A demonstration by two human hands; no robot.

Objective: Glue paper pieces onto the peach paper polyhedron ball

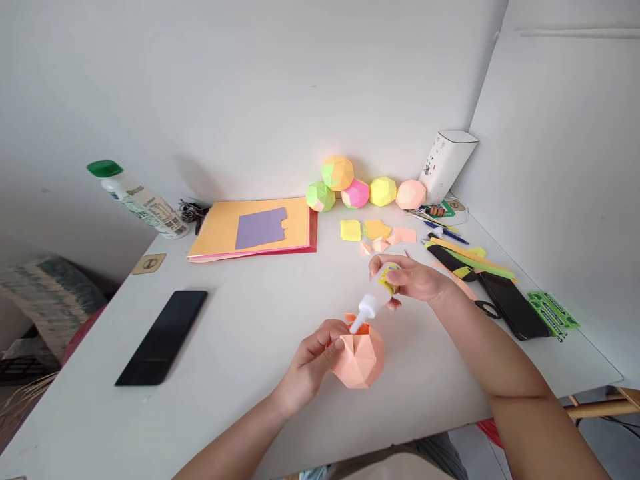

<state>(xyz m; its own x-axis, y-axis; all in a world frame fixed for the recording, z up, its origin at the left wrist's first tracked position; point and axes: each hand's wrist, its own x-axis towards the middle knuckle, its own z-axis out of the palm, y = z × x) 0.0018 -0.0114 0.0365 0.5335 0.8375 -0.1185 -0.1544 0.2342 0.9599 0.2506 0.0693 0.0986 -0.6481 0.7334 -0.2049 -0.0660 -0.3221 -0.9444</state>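
My left hand (316, 357) grips the left side of a peach folded-paper ball (363, 367), which has an opening with raised flaps at its top. My right hand (413, 279) is closed around a white glue bottle (375, 298) with a yellow label, tilted nozzle-down. The nozzle tip is at the edge of the ball's opening; whether it touches the paper I cannot tell. Beyond my hands lie small peach paper pieces (381, 244), a yellow paper stack (351, 231) and orange paper pieces (377, 229).
Several finished paper balls (338, 175) rest against the wall. Coloured sheets (210, 227) lie at the back left, near a green-capped bottle (145, 203). One black phone (163, 337) is at left. Scissors (487, 309), paper strips (475, 257) and a dark case (515, 307) lie right.
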